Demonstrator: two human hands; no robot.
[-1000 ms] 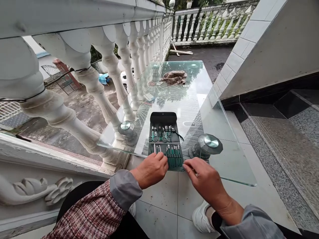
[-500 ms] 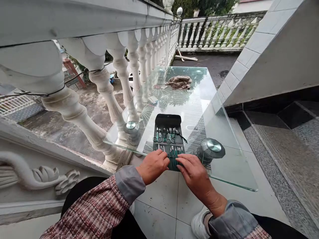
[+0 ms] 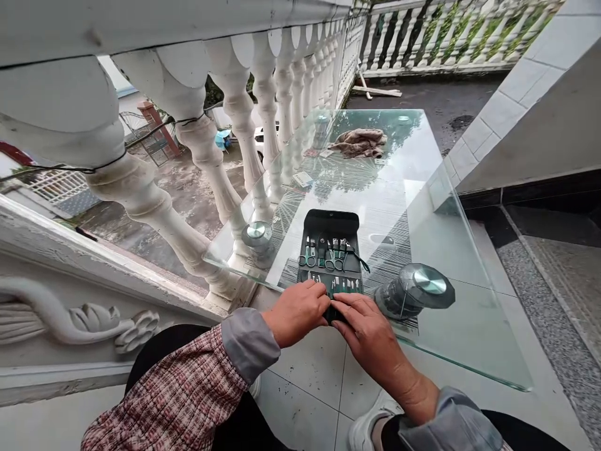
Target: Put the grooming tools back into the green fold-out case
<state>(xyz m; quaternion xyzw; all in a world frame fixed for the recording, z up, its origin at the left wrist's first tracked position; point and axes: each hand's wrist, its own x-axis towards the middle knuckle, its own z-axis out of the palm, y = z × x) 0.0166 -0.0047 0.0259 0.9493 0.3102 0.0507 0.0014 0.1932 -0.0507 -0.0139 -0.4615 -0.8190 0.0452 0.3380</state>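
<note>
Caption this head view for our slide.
Left hand and right hand at an open, dark rectangular tool case on a clear glass table.

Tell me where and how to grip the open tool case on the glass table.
Pinch the open tool case at its near end, from the near side, I'd judge. It lies unfolded, and the left hand and right hand are both at that end. Metal tools fill the rows beyond, where a grip would likely press on them.

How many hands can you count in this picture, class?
2: the left hand at the near left of the open tool case, and the right hand at its near right.
</note>
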